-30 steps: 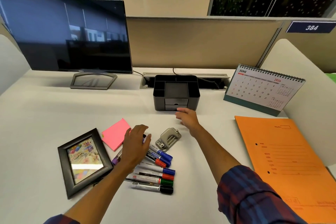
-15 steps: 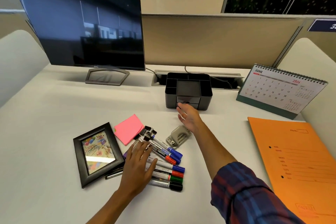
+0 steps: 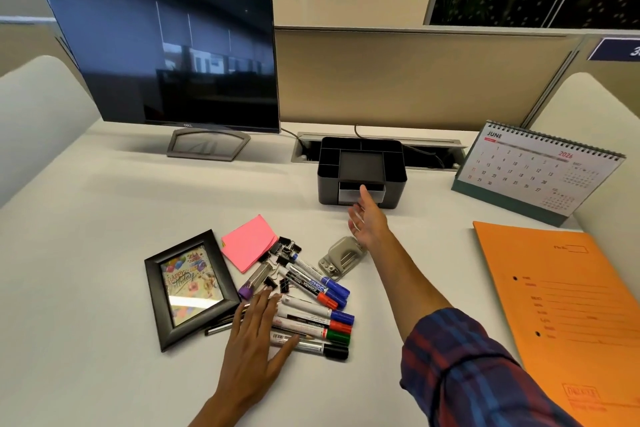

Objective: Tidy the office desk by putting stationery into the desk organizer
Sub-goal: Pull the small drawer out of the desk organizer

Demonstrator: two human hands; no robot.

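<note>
Here the right hand (image 3: pixel 367 218), fingers apart and empty, reaches the desk organizer's (image 3: pixel 362 172) drawer at the bench's rear; the left hand (image 3: pixel 258 336), fingers spread, lies flat on the whiteboard markers (image 3: pixel 318 314), axes running left-right.

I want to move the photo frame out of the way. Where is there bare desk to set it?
Bare desk lies left of the photo frame, below the monitor stand. Another patch sits between the hole punch and the orange folder. The markers and binder clips crowd its right side.
</note>
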